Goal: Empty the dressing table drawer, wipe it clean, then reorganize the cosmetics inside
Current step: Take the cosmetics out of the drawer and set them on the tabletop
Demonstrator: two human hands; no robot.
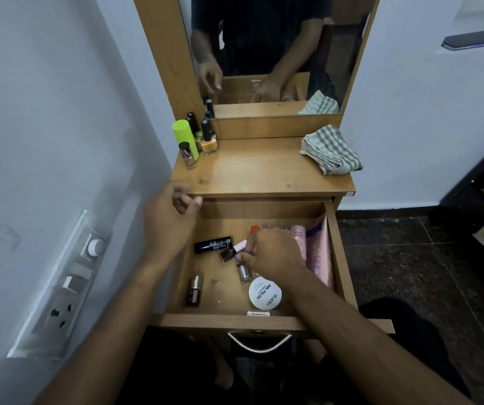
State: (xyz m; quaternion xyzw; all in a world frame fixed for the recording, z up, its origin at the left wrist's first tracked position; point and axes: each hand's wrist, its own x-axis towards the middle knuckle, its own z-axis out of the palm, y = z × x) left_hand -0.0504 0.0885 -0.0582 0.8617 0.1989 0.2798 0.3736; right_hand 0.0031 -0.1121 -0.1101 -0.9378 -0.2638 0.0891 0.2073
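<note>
Right hand point(267, 252) in drawer point(338, 258), seemingly pinching a dark polish bottle point(226, 254); left hand point(170, 220) loosely curled, empty.

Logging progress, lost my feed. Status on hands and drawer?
Left hand empty, over drawer edge. Right hand pinching pink-capped bottle inside. Several cosmetics still in. Nothing blocking.
</note>
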